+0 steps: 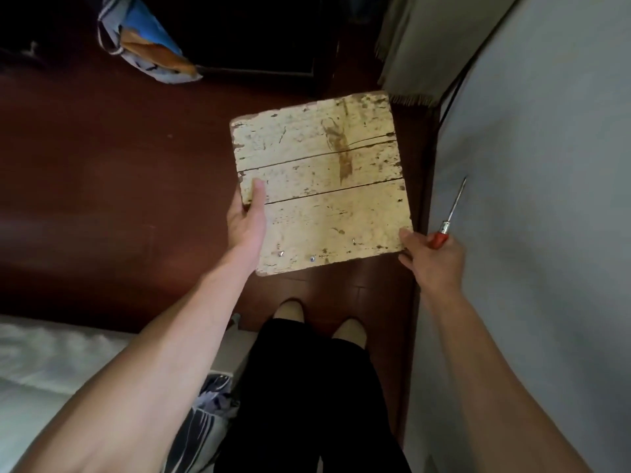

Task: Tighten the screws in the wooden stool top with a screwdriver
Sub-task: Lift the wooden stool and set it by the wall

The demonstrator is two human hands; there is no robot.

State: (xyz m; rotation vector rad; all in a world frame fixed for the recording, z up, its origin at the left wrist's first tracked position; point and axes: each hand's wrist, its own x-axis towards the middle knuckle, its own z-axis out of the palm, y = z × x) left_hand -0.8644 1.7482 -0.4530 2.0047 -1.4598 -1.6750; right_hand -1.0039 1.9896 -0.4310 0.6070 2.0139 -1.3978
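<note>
Steadying the wooden stool top (321, 186) at the floor's (102, 199) right edge, the left grip (246, 216) clasps its left side while the right grip (433, 257) clenches the screwdriver (440, 237) (tip not yet seated), so a near-edge screw (311, 258) probably comes next.

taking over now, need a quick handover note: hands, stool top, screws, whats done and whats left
Left grip holds the left edge of the worn cream-painted square wooden stool top, thumb on top.
Right grip holds the red-handled screwdriver, tip pointing away, thumb touching the top's near right corner.
Three small metal screws sit near the top's near edge.
Done: cannot tell if any is tight; the tip is off the screws.
Left: seat the tip in each screw and tighten.
</note>
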